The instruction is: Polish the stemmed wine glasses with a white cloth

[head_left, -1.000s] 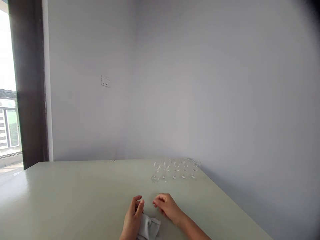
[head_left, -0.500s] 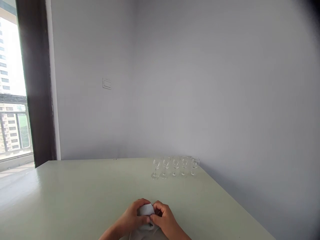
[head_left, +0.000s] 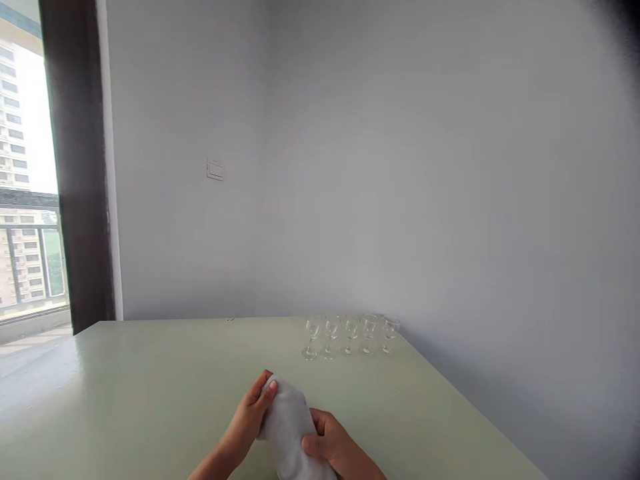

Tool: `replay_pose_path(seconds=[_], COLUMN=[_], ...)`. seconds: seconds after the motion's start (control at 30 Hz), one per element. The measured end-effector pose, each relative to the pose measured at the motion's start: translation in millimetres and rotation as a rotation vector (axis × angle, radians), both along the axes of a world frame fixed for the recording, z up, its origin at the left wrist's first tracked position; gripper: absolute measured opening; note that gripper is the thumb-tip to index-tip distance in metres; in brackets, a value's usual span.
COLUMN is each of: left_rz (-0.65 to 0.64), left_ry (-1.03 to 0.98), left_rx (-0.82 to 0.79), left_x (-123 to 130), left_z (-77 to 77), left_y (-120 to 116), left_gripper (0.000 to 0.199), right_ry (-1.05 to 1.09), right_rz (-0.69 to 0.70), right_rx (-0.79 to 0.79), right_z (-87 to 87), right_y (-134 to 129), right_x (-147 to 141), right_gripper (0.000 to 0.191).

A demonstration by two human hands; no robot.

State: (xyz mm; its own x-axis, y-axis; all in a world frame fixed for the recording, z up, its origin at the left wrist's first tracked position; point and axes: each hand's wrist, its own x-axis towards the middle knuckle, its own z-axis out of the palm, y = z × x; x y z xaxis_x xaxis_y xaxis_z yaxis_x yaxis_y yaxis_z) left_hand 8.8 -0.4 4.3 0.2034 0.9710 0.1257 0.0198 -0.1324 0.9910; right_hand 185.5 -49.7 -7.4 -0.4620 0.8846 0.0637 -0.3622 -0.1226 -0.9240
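Observation:
A white cloth (head_left: pixel 290 427) hangs between my two hands near the bottom middle of the view. My left hand (head_left: pixel 253 410) is closed on its upper left corner, thumb on top. Lower down, my right hand (head_left: pixel 327 437) pinches the cloth's right edge, the thumb lying over it. The cloth's lower end runs out of the frame. Whether anything is inside or behind the cloth cannot be seen.
Several clear stemmed glasses (head_left: pixel 351 328) stand upright in a row at the back right of the pale green table (head_left: pixel 165 387). Grey walls (head_left: pixel 425 167) border the table behind and right. A window (head_left: pixel 30 253) is at far left.
The cloth, bunched up before, is now spread out between my hands. My left hand has moved up and left; my right hand has shifted slightly on the cloth's edge.

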Motion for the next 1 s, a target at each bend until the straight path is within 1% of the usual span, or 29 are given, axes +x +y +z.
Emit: replay_pose_path(seconds=[0.1,0.13,0.2,0.27,0.37,0.43,0.47,0.53,0.6,0.63,0.67,0.7,0.73,0.77,0.8,0.83,0.87,0.9,0.93,1.0], left_rz=[-0.028,-0.009,0.052,0.131,0.273,0.344,0.368,0.402,0.431,0.442,0.447,0.449,0.45,0.451,0.451,0.453,0.454,0.45,0.444,0.435], left_ry=[-0.039,-0.033,-0.028,-0.019,0.016,0.037,0.044,0.056,0.068,0.073,0.076,0.077,0.079,0.082,0.085,0.09,0.095,0.098,0.1,0.107], left_rx=[0.008,0.018,0.033,0.028,-0.015,-0.038,-0.043,-0.045,-0.044,-0.044,-0.042,-0.04,-0.04,-0.04,-0.041,-0.042,-0.044,-0.045,-0.046,-0.054], left_x=[-4.7,-6.4,-10.4,-15.5,-24.8,-30.1,-32.0,-34.5,-36.0,-36.8,-37.5,-38.4,-39.3,-40.1,-40.8,-41.3,-41.6,-41.8,-42.0,-42.8], left_z=[2.2,1.1,-4.4,-13.3,-29.2,-38.7,-42.8,-49.3,-53.6,-55.1,-56.1,-56.9,-57.4,-57.7,-58.0,-58.3,-58.5,-58.8,-59.1,-60.2], left_y=[4.0,6.2,12.4,20.8,35.0,43.2,46.6,51.9,55.7,57.2,58.4,59.5,60.5,61.4,62.3,63.1,64.0,64.8,65.7,67.7], left_gripper=[0.037,0.036,0.037,0.041,0.044,0.042,0.041,0.041,0.042,0.042,0.042,0.043,0.043,0.044,0.044,0.045,0.046,0.046,0.046,0.046], right_ry=[0.023,0.052,0.106,0.128,0.071,-0.054,-0.153,-0.433,-0.765,-0.926,-1.072,-1.192,-1.272,-1.311,-1.331,-1.346,-1.336,-1.325,-1.312,-1.283], right_rz=[-0.044,-0.075,-0.149,-0.273,-0.441,-0.489,-0.49,-0.415,-0.341,-0.336,-0.354,-0.378,-0.382,-0.335,-0.252,-0.275,-0.2,-0.154,-0.121,-0.053], right_rx=[-0.031,-0.034,-0.024,0.004,0.035,0.065,0.103,0.215,0.375,0.462,0.561,0.667,0.765,0.861,0.918,0.875,0.893,0.905,0.904,0.902], right_z=[5.6,6.1,5.7,5.0,9.5,18.1,23.5,32.8,34.0,29.6,21.3,9.4,-5.4,-21.8,-38.3,-53.1,-64.8,-72.3,-75.2,-69.0], right_y=[-1.9,-1.8,-0.9,0.9,5.0,7.5,8.0,7.1,4.2,2.8,2.1,2.3,3.5,5.8,8.7,12.1,15.5,18.7,21.7,26.2], right_x=[8.0,11.7,21.1,33.4,51.4,55.8,53.9,41.8,21.6,10.3,-0.6,-10.5,-18.8,-25.1,-29.1,-30.6,-29.8,-26.8,-21.9,-7.9], right_gripper=[0.045,0.043,0.038,0.033,0.031,0.033,0.035,0.034,0.035,0.039,0.041,0.039,0.031,0.03,0.035,0.033,0.035,0.037,0.038,0.045])
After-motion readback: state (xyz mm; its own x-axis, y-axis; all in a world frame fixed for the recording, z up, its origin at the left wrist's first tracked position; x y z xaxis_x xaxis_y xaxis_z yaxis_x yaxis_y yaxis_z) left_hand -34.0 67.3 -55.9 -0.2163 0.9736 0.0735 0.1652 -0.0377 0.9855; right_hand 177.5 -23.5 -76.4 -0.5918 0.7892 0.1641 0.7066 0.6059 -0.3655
